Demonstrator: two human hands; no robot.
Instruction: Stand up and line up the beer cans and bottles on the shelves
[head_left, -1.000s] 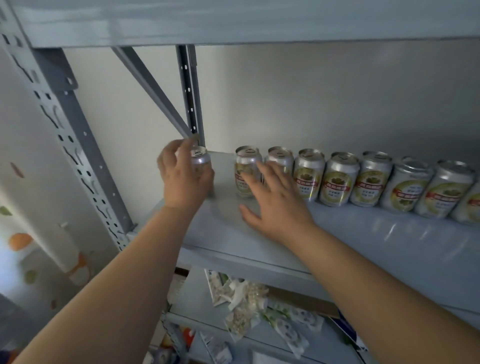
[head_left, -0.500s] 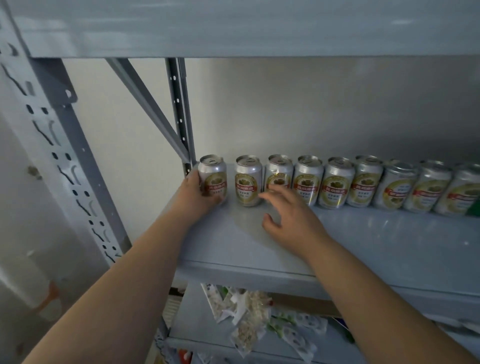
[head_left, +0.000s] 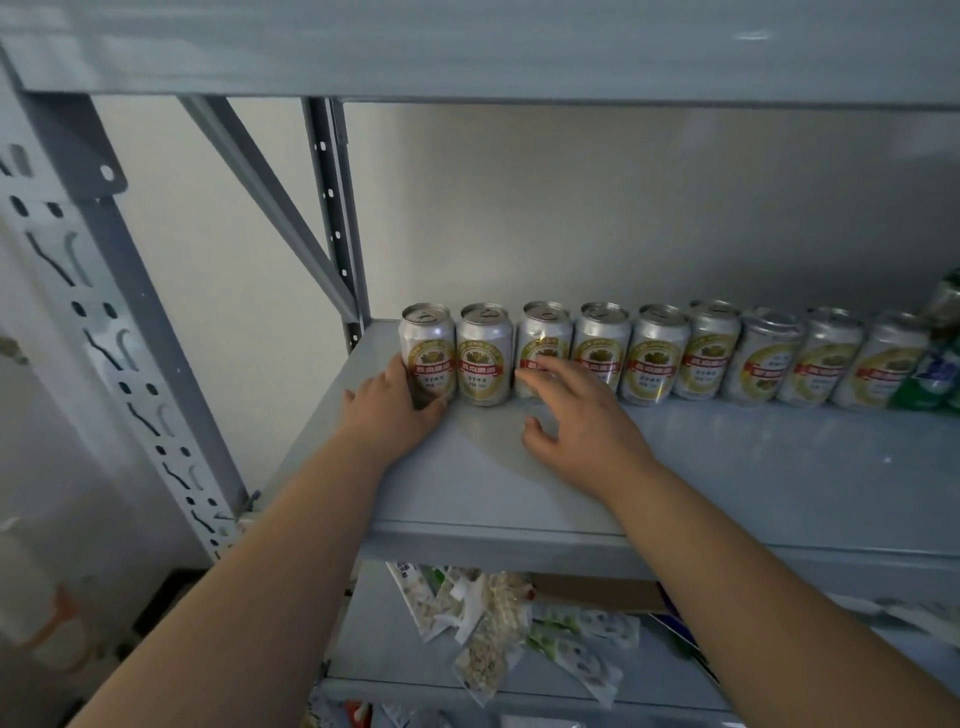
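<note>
Grey shelf, pale wall — cans (upright) in a row. The left hand holds the end can; grip of the right hand wide.

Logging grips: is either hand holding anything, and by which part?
The left hand grips the leftmost can low down, around its base. The right hand holds nothing; its straight fingers point at the third can.

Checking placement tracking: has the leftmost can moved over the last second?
Yes. The leftmost can went right, away from the rear post, and now stands against the next can, with the left hand gripping its base.
</note>
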